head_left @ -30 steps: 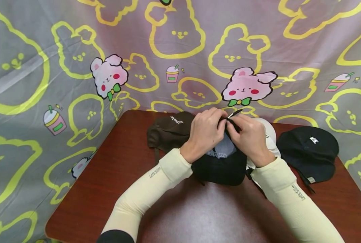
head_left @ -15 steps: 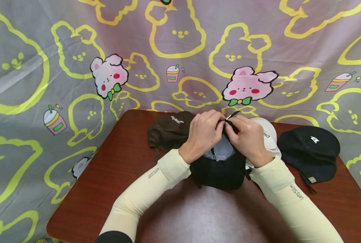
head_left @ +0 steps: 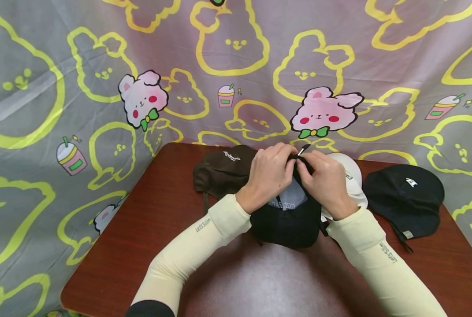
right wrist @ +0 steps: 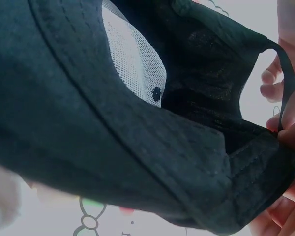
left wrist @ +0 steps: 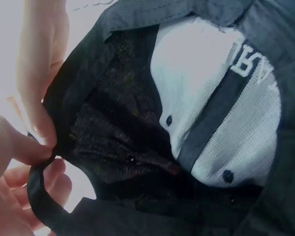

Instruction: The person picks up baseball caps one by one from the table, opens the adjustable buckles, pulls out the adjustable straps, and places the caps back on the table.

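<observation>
A black cap (head_left: 289,229) is held up with its brim toward me and its inside showing. White mesh panels (left wrist: 206,98) with reversed lettering line the front of its crown in the left wrist view. My left hand (head_left: 268,171) pinches the narrow back strap (left wrist: 39,191) of the cap. Close beside it, my right hand (head_left: 327,178) pinches the same strap near a small metal clasp (head_left: 300,152). The loose strap end (head_left: 306,148) sticks up between both hands. Fingers hide exactly how strap and clasp meet.
A brown cap (head_left: 221,169) lies left of the held cap on the dark red table (head_left: 140,237). A white cap (head_left: 348,176) sits partly behind my right hand. Farther right lies another black cap (head_left: 404,198) with a white emblem. A patterned cloth (head_left: 251,79) hangs behind the table.
Both hands keep pinching the strap and have shifted only slightly. The strap's loose end shows less above the fingers, and the cap's brim hangs a little lower than a second ago.
</observation>
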Available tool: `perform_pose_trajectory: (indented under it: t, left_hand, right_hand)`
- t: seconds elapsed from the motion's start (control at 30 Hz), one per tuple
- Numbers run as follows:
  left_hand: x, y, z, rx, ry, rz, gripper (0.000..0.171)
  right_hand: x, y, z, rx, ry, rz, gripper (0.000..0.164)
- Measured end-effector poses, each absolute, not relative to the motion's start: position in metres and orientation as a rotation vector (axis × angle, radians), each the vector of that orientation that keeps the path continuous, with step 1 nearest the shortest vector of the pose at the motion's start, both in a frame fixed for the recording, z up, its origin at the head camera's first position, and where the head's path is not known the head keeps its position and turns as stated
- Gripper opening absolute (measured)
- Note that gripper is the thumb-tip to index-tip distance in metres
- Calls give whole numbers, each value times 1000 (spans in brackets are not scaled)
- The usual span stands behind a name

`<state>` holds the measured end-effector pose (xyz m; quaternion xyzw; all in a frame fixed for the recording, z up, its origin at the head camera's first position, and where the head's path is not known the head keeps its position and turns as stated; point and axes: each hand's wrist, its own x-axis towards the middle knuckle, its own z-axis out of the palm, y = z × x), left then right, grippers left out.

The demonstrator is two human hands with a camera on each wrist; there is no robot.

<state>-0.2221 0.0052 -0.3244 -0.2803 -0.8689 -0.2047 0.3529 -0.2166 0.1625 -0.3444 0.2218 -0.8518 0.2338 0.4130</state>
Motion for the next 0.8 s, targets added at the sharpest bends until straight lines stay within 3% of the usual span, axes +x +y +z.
perform_pose_trajectory:
  t: [0.8]
  left_hand:
    - [-218, 0, -329, -734, -2260, -575, 10]
  right_hand:
    - [-216, 158, -349, 486, -2134, 628, 13]
